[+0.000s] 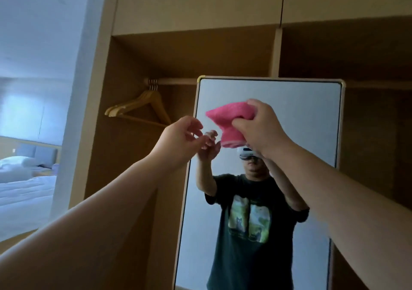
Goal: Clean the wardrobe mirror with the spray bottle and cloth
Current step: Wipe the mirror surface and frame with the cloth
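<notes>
A tall mirror (301, 115) with a thin pale frame leans inside an open wooden wardrobe. My right hand (258, 129) grips a bunched pink cloth (229, 120) in front of the upper part of the glass. My left hand (185, 138) is raised just left of the cloth, by the mirror's left edge, with its fingers loosely curled and nothing in them. The glass reflects a person with both arms raised. No spray bottle is in view.
Wooden hangers (138, 106) hang from the wardrobe rail (176, 81) left of the mirror. The wardrobe's left side panel (100, 89) stands beside them. Beyond it, at the far left, is a bed (22, 189) with white bedding.
</notes>
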A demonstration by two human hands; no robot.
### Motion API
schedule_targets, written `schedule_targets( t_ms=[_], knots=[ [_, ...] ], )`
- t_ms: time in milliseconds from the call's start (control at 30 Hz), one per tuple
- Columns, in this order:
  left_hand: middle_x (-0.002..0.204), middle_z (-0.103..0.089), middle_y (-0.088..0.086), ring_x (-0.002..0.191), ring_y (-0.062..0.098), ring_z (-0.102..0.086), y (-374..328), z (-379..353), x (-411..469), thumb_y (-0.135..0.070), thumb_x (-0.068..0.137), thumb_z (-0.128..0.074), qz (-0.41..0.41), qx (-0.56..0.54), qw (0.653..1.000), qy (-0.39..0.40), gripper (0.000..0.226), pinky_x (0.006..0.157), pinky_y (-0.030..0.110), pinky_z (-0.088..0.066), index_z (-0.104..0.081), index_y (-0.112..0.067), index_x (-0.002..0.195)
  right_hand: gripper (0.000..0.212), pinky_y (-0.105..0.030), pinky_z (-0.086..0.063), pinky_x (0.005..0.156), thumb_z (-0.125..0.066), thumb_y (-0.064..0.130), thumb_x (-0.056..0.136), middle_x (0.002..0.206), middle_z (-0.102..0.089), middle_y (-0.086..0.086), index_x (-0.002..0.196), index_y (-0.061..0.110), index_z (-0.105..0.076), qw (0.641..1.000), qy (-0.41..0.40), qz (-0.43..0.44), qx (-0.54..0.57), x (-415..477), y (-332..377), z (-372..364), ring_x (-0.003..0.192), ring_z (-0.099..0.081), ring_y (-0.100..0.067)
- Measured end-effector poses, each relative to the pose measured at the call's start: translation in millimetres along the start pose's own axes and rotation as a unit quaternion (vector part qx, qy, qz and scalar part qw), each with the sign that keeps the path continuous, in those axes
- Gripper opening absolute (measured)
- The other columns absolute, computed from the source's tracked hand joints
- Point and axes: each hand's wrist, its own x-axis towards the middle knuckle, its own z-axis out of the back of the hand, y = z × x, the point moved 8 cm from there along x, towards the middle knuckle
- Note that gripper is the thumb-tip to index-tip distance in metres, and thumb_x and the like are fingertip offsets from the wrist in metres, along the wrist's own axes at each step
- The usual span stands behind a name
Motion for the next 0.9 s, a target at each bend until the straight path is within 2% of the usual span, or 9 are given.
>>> schedule_targets(
  t_ms=[67,200,300,433,533,600,700,767,900],
  knots=[
    [0.086,-0.060,-0.017,0.076,0.001,-0.060,6,6,11,-0.025,0.086,-0.068,0.002,0.037,0.999,-0.010,0.017,0.056,0.008,-0.038,-0.058,-0.026,0.099,0.014,-0.019,-0.056,0.053,-0.063,0.015,0.087,0.090,-0.059,0.004,0.100,0.020,-0.059,1.000,-0.013,0.023,-0.010,23,13,3,0.077,-0.063,-0.013],
    [0.085,-0.063,-0.008,0.078,0.008,-0.061,27,13,31,-0.021,0.086,-0.066,0.002,0.086,0.996,-0.029,0.013,0.065,0.024,-0.052,-0.061,-0.020,0.098,0.018,-0.013,-0.052,0.055,-0.062,0.011,0.089,0.086,-0.060,0.013,0.102,0.024,-0.062,0.995,-0.021,0.079,-0.064,70,40,2,0.071,-0.065,-0.003],
    [0.085,-0.063,-0.007,0.079,0.011,-0.061,42,20,48,-0.019,0.087,-0.063,-0.001,0.105,0.993,-0.051,0.013,0.070,0.031,-0.055,-0.061,-0.020,0.100,0.024,-0.010,-0.048,0.055,-0.060,0.008,0.088,0.090,-0.063,0.008,0.108,0.021,-0.066,0.982,-0.045,0.112,-0.144,109,55,2,0.071,-0.062,0.000],
    [0.092,-0.063,-0.006,0.083,0.010,-0.060,59,21,66,-0.014,0.089,-0.059,-0.016,0.118,0.992,-0.043,0.019,0.074,0.030,-0.055,-0.061,-0.019,0.108,0.024,-0.028,-0.054,0.081,-0.059,0.012,0.089,0.103,-0.067,-0.001,0.111,0.016,-0.067,0.952,-0.066,0.144,-0.261,145,67,-7,0.091,-0.061,-0.014],
    [0.094,-0.063,-0.004,0.085,0.013,-0.060,65,13,74,-0.014,0.088,-0.057,-0.039,0.113,0.993,-0.022,0.019,0.077,0.036,-0.056,-0.061,-0.018,0.107,0.020,-0.037,-0.055,0.084,-0.057,0.012,0.089,0.101,-0.069,-0.004,0.104,0.016,-0.070,0.932,-0.052,0.131,-0.333,165,63,-20,0.094,-0.064,-0.020],
    [0.095,-0.063,-0.003,0.086,0.014,-0.060,66,7,78,-0.014,0.088,-0.057,-0.052,0.105,0.993,-0.013,0.022,0.078,0.037,-0.055,-0.061,-0.016,0.109,0.020,-0.038,-0.058,0.078,-0.056,0.011,0.088,0.094,-0.070,-0.005,0.093,0.018,-0.073,0.924,-0.010,0.107,-0.368,172,54,-33,0.086,-0.067,-0.021],
    [0.097,-0.064,-0.001,0.087,0.015,-0.062,67,-1,83,-0.015,0.088,-0.058,-0.054,0.085,0.995,-0.004,0.024,0.080,0.036,-0.056,-0.060,-0.013,0.112,0.024,-0.031,-0.056,0.049,-0.051,0.003,0.081,0.076,-0.068,-0.016,0.075,0.012,-0.072,0.939,0.083,0.052,-0.331,173,35,-50,0.058,-0.068,-0.026],
    [0.093,-0.065,-0.003,0.083,0.013,-0.063,66,-8,83,-0.016,0.089,-0.058,-0.051,0.064,0.997,0.006,0.020,0.077,0.034,-0.057,-0.061,-0.014,0.109,0.023,-0.032,-0.048,0.044,-0.048,0.000,0.078,0.070,-0.065,-0.019,0.073,0.008,-0.069,0.945,0.109,0.033,-0.308,171,25,-51,0.052,-0.066,-0.031],
    [0.084,-0.064,-0.009,0.075,0.006,-0.063,64,-16,84,-0.017,0.088,-0.062,-0.055,0.057,0.997,0.005,0.015,0.066,0.022,-0.056,-0.061,-0.017,0.103,0.015,-0.027,-0.046,0.042,-0.053,0.003,0.072,0.061,-0.061,-0.011,0.078,0.007,-0.066,0.936,0.149,0.003,-0.318,175,16,-47,0.042,-0.059,-0.020]
  ],
)
